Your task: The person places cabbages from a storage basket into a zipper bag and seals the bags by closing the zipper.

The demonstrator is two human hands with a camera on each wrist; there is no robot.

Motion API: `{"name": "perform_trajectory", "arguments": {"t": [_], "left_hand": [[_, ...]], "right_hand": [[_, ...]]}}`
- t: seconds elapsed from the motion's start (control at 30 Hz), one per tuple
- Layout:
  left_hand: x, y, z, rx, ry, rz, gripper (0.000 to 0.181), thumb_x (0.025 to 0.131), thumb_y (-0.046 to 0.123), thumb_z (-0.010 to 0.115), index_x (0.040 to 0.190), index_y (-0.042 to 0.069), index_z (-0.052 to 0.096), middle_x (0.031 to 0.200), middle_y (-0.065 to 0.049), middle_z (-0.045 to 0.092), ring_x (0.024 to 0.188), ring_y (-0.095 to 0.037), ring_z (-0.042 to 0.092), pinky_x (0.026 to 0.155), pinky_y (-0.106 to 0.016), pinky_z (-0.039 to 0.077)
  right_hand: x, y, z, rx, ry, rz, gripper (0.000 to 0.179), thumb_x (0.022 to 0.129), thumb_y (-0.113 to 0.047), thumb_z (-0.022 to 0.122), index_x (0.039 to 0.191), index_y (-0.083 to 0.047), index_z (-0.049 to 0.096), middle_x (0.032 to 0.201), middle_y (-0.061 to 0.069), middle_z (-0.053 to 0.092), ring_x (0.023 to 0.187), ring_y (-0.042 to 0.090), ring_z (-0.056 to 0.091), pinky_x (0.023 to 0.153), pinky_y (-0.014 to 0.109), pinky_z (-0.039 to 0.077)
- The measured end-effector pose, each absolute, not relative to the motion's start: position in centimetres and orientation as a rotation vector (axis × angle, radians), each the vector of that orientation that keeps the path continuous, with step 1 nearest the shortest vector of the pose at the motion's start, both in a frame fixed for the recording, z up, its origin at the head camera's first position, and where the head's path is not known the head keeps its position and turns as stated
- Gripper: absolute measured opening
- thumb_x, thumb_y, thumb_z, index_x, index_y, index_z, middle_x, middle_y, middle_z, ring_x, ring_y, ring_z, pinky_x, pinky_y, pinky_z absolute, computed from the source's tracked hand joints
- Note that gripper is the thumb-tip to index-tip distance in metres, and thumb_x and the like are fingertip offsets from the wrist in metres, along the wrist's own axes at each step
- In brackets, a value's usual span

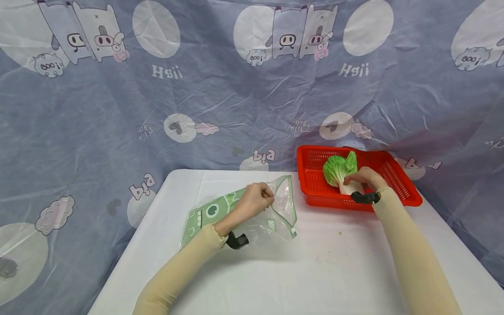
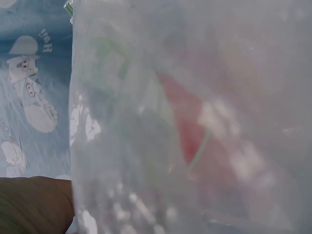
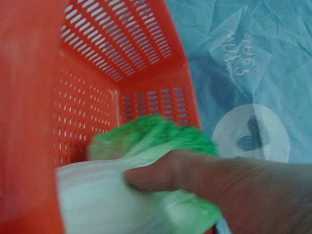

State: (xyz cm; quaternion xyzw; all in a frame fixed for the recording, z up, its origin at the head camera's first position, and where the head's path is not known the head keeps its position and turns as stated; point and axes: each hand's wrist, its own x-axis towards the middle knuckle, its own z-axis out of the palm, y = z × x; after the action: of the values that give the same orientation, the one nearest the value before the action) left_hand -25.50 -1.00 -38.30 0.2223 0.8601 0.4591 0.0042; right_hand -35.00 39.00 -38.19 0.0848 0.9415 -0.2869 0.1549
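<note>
My left hand (image 1: 257, 199) pinches the upper side of a clear zip bag (image 1: 283, 205) near its open end. The bag has a green cartoon print and lies over the left and middle of the table; its film fills most of the left wrist view. In the red basket (image 1: 327, 195), my right hand (image 1: 366, 177) grips a napa cabbage (image 1: 335, 168) by its white base. The thumb lies across the pale stalk (image 3: 102, 195) in the right wrist view, while the green frilled leaves (image 3: 156, 131) point to the back. The other right fingers are largely hidden.
The basket, with slotted walls, stands at the table's back right. Small green scraps (image 1: 340, 234) lie on the white table (image 1: 307, 275) in front of it. A grey-blue printed curtain (image 1: 220, 87) hangs right behind the table and along its sides.
</note>
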Motion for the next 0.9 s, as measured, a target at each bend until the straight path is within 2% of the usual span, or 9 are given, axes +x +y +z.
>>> {"name": "perform_trajectory", "arguments": {"t": [0.1, 0.2, 0.3, 0.4, 0.53, 0.7, 0.8, 0.9], "left_hand": [[-25.5, -1.2, -38.1, 0.69, 2.672, 1.474, 0.003, 0.085, 0.003, 0.066, 0.085, 0.001, 0.069, 0.07, -0.007, 0.069, 0.051, -0.01, 0.059, 0.049, -0.023, 0.051], [-25.6, -1.4, -38.0, 0.678, 2.662, 1.505, 0.004, 0.085, 0.002, 0.065, 0.085, 0.001, 0.069, 0.07, -0.008, 0.069, 0.052, -0.011, 0.06, 0.05, -0.023, 0.051], [-25.7, -1.6, -37.9, 0.664, 2.663, 1.522, 0.004, 0.084, 0.002, 0.065, 0.085, 0.001, 0.069, 0.07, -0.008, 0.069, 0.053, -0.013, 0.061, 0.05, -0.023, 0.051], [-25.9, -1.8, -37.9, 0.659, 2.663, 1.535, 0.004, 0.084, 0.003, 0.066, 0.086, 0.001, 0.069, 0.07, -0.007, 0.069, 0.053, -0.013, 0.061, 0.05, -0.024, 0.052], [-26.1, -1.9, -37.8, 0.652, 2.665, 1.557, 0.003, 0.084, 0.004, 0.066, 0.085, 0.002, 0.069, 0.07, -0.006, 0.068, 0.053, -0.011, 0.061, 0.051, -0.025, 0.053], [-26.1, -2.0, -37.6, 0.63, 2.676, 1.59, 0.004, 0.085, 0.007, 0.068, 0.085, 0.003, 0.069, 0.07, -0.005, 0.068, 0.053, -0.012, 0.062, 0.051, -0.024, 0.052], [-26.1, -2.0, -37.4, 0.62, 2.688, 1.599, 0.004, 0.086, 0.007, 0.067, 0.085, 0.003, 0.069, 0.07, -0.005, 0.068, 0.054, -0.013, 0.062, 0.05, -0.024, 0.051], [-26.1, -2.0, -37.2, 0.612, 2.695, 1.615, 0.004, 0.086, 0.008, 0.066, 0.085, 0.005, 0.069, 0.071, -0.006, 0.069, 0.055, -0.015, 0.063, 0.05, -0.024, 0.05]], "right_hand": [[-34.7, 38.8, -38.1, 0.241, 2.741, -0.922, 0.038, 0.084, -0.036, 0.066, 0.084, 0.0, 0.052, 0.076, 0.005, 0.045, 0.077, 0.024, 0.05, 0.07, 0.035, 0.042], [-34.2, 38.4, -37.7, 0.238, 2.813, -1.015, 0.054, 0.086, -0.038, 0.064, 0.104, 0.011, 0.05, 0.098, 0.017, 0.048, 0.095, 0.032, 0.048, 0.083, 0.042, 0.044], [-33.7, 37.7, -37.3, 0.275, 2.899, -1.117, 0.07, 0.087, -0.038, 0.063, 0.122, 0.018, 0.041, 0.12, 0.03, 0.045, 0.109, 0.039, 0.045, 0.095, 0.05, 0.043], [-33.3, 36.8, -37.3, 0.347, 2.988, -1.261, 0.078, 0.086, -0.039, 0.063, 0.131, 0.018, 0.033, 0.131, 0.037, 0.039, 0.118, 0.044, 0.042, 0.101, 0.053, 0.039], [-32.9, 35.5, -37.4, 0.376, 3.042, -1.444, 0.086, 0.088, -0.04, 0.06, 0.141, 0.014, 0.02, 0.14, 0.037, 0.028, 0.126, 0.045, 0.034, 0.107, 0.054, 0.033], [-31.6, 33.0, -37.2, 0.199, 3.051, -1.564, 0.092, 0.092, -0.047, 0.057, 0.147, 0.006, 0.005, 0.143, 0.036, 0.018, 0.132, 0.048, 0.03, 0.111, 0.058, 0.028], [-30.4, 30.8, -36.7, 0.058, 3.051, -1.649, 0.093, 0.093, -0.048, 0.057, 0.149, 0.0, 0.0, 0.147, 0.032, 0.018, 0.136, 0.045, 0.029, 0.112, 0.057, 0.027], [-29.2, 28.4, -36.2, -0.027, 3.051, -1.722, 0.086, 0.093, -0.045, 0.059, 0.148, -0.002, 0.009, 0.146, 0.027, 0.03, 0.136, 0.039, 0.035, 0.111, 0.053, 0.031]]}}
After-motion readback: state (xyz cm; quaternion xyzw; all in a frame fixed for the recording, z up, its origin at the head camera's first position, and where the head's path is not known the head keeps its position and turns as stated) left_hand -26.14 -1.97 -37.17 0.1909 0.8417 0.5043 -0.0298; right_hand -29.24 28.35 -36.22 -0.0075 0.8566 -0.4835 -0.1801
